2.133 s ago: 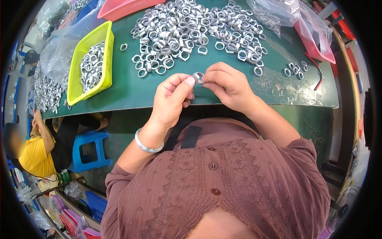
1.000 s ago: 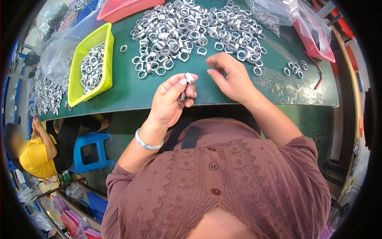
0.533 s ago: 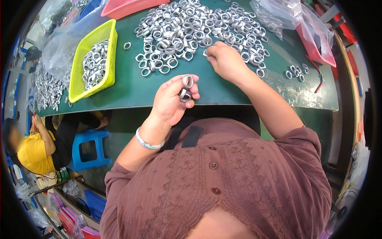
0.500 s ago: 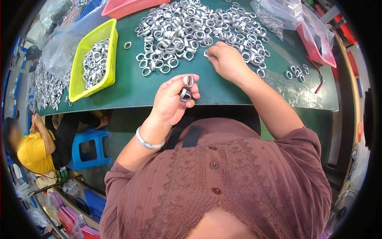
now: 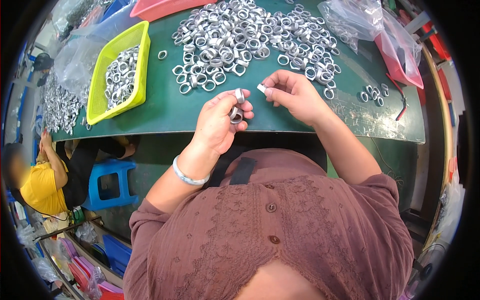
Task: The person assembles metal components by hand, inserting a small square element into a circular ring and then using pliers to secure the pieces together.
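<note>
Head view: looking down at a person in a mauve-brown blouse (image 5: 270,225), seated or standing at a green desk (image 5: 160,100), both bare hands raised just over its near edge.
Left hand (image 5: 216,120): thumb and forefinger pinch a silver-grey metal ring (image 5: 240,96) near the fingertips; lower down, the curled fingers hold more rings (image 5: 236,116) — how many is hard to tell.
Right hand (image 5: 296,97): thumb and forefinger pinch a flat-topped ring (image 5: 261,88), well clear of the other hand's ring.
Ring pile (image 5: 225,40): a broad, loose heap beyond the hands, in the middle of the desk.
Yellow-green basket (image 5: 144,65): left of the pile, with rings inside; a lone ring (image 5: 162,55) lies between basket and pile.
Right side of desk: a small cluster of rings (image 5: 374,94), with a red-handled tool (image 5: 401,102) just beyond.
Far edge: a pink basket (image 5: 170,7) at left; clear plastic bags (image 5: 350,20) and a pink tray (image 5: 400,67) at right.
Lower left: a co-worker in a yellow top (image 5: 44,187) — beside a blue plastic stool (image 5: 112,167).
</note>
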Motion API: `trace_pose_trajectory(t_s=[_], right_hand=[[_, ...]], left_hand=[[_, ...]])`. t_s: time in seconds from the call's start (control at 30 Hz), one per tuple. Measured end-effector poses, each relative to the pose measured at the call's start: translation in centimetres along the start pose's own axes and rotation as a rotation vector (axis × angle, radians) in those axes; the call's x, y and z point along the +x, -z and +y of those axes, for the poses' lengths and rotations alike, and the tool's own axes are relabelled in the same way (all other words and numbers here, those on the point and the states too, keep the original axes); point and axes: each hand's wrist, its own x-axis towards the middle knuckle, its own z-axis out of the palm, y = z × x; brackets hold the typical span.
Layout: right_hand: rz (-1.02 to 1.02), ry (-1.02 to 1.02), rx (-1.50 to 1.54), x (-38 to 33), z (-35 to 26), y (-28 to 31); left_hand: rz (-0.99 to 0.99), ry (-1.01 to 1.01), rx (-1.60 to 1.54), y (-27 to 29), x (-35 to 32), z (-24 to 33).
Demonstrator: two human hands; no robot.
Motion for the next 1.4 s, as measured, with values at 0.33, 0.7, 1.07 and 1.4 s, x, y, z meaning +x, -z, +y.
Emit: trace_pose_trajectory(t_s=[0.33,0.7,1.07,1.4], right_hand=[[-0.023,-0.052,0.369,-1.4,-0.3,-0.4],[-0.015,0.009,0.434,-1.8,0.0,-0.4],[0.029,0.059,0.460,-1.9,0.1,-0.7],[0.031,0.021,0.467,-2.0,0.4,-0.7]], left_hand=[[0.015,0.009,0.037,-0.8,0.0,-0.1],[0.020,-0.029,0.079,-1.2,0.2,-0.3],[0.025,-0.049,0.086,-1.4,0.1,-0.2],[-0.083,0.074,-0.054,-0.5,0.6,-0.5]])
